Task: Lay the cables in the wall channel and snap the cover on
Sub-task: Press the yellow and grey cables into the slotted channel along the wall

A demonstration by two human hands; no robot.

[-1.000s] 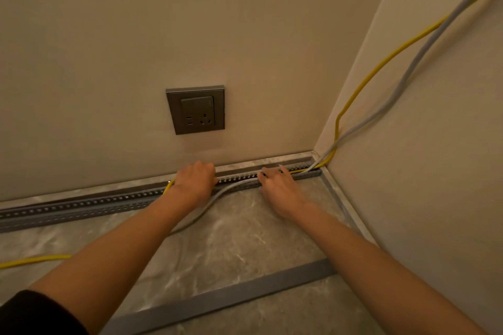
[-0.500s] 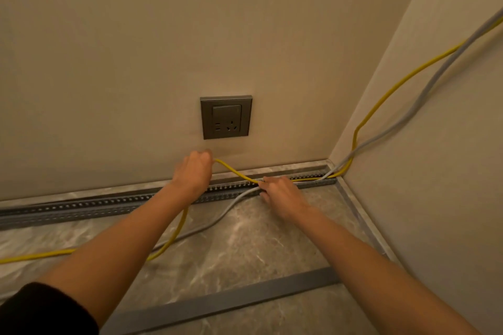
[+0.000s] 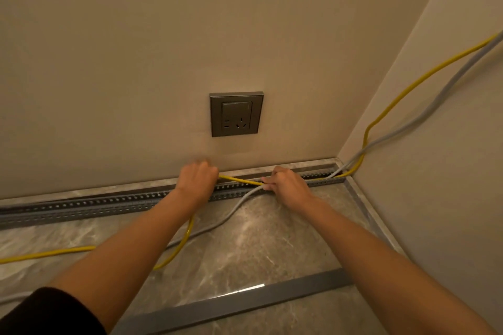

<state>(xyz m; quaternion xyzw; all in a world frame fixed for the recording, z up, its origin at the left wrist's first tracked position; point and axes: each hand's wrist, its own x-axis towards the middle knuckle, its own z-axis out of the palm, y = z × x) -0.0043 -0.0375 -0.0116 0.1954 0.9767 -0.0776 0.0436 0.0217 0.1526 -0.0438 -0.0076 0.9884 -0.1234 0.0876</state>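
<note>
Yellow cable [image 3: 239, 180] gripped by curled left hand [image 3: 197, 181] and right hand [image 3: 285, 185].

The left hand [image 3: 197, 181] is lifting off the channel [image 3: 109, 202], gripping the yellow cable [image 3: 239, 180] and drawing it out of the slot. The stretch toward the right hand [image 3: 285, 187] is straightening, and slack is looping across the floor [image 3: 272, 239].

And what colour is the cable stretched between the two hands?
The cable is yellow; the head view shows it best.
</note>
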